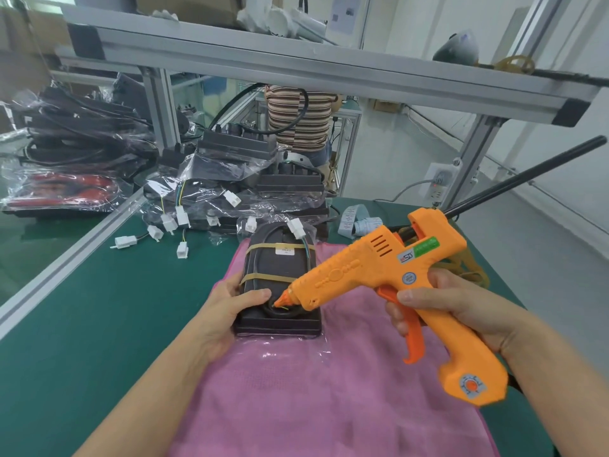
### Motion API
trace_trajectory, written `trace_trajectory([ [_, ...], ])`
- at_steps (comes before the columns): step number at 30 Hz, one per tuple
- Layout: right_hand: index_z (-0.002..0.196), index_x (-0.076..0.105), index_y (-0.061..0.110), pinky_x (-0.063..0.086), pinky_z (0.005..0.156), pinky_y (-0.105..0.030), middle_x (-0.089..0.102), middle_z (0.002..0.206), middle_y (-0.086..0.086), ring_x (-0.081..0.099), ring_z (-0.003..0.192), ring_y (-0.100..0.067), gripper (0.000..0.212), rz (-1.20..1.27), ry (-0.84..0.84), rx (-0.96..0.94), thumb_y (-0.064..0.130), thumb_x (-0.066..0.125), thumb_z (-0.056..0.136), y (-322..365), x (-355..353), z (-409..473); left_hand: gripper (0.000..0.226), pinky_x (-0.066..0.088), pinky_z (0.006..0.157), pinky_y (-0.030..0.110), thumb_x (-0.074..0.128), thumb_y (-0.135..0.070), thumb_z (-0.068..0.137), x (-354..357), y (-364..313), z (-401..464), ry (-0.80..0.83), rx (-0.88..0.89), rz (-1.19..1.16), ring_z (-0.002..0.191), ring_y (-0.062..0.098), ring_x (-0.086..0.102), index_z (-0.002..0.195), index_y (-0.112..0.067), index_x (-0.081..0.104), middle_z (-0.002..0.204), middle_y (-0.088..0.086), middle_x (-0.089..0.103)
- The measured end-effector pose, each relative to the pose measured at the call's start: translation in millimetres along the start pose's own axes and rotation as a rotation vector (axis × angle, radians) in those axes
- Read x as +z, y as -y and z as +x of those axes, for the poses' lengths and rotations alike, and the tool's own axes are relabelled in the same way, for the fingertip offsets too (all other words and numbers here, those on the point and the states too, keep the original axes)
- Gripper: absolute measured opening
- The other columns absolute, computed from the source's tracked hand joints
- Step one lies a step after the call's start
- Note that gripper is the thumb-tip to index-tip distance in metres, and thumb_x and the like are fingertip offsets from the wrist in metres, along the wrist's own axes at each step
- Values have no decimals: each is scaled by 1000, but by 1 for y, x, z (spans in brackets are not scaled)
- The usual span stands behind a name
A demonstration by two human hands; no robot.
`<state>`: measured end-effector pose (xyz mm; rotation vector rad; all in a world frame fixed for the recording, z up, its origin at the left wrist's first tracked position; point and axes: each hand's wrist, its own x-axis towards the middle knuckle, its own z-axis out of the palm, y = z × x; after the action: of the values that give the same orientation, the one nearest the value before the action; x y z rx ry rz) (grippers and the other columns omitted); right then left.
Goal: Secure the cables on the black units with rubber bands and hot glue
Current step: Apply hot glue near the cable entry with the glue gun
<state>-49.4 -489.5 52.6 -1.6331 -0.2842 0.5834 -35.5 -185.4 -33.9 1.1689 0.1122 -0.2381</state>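
At frame centre, the left hand [227,305] grips a black rectangular unit [280,291] on pink cloth [313,390]; the right hand [445,308] clasps an orange glue gun [395,275]. Bagged units [230,179] crowd the green bench [99,308] behind.

Both forearms were bare, with no sleeves, gloves, rings or watch showing, and the left hand [227,311] and right hand [451,311] had short, unpainted nails.

Glue gun [389,278] nozzle tip sits against the cable loop on the black unit [280,291]; glue bead too small to tell. Unit's left edge hidden under left hand [227,308]. Unit label text unreadable. Pink cloth [313,390] under the unit cut off at bottom edge.
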Motion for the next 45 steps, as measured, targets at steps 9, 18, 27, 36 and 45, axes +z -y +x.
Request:
trace_trajectory([
  [9, 106, 66, 6, 53, 88, -50, 70, 103, -19, 69, 90, -31, 21, -123, -108, 111, 18, 66, 89, -3, -11, -8, 40, 56, 55, 26, 63, 4, 82, 4, 0, 5, -33, 1, -7, 65, 19, 70, 120, -7, 62, 85, 11, 74],
  [18, 109, 65, 9, 57, 82, -45, 72, 104, -16, 70, 95, -35, 20, -109, -97, 65, 21, 62, 93, -9, -2, -6, 40, 56, 55, 27, 62, 3, 82, 5, 0, 3, -43, 4, 15, 67, 20, 70, 121, -7, 62, 89, 12, 73],
  [27, 103, 63, 2, 57, 81, -44, 71, 93, -15, 69, 84, -28, 17, -143, -118, 44, 15, 63, 92, -5, 0, 1, 40, 55, 54, 28, 61, 4, 83, 5, -1, 3, -28, 1, 2, 68, 21, 70, 121, -8, 62, 90, 13, 73],
  [36, 109, 65, 10, 55, 89, -41, 72, 105, -9, 68, 96, -23, 17, -135, -119, 38, 16, 61, 94, -4, -4, 1, 39, 55, 54, 26, 59, 6, 83, 6, 0, 3, -34, 11, 9, 68, 19, 70, 121, -6, 62, 89, 12, 72],
  [45, 110, 66, 11, 56, 85, -46, 71, 107, -16, 69, 97, -33, 21, -96, -121, 51, 22, 62, 92, -10, -8, -4, 41, 56, 56, 29, 61, 4, 82, 4, 0, 4, -29, 7, 14, 70, 22, 70, 121, -8, 62, 94, 15, 71],
])
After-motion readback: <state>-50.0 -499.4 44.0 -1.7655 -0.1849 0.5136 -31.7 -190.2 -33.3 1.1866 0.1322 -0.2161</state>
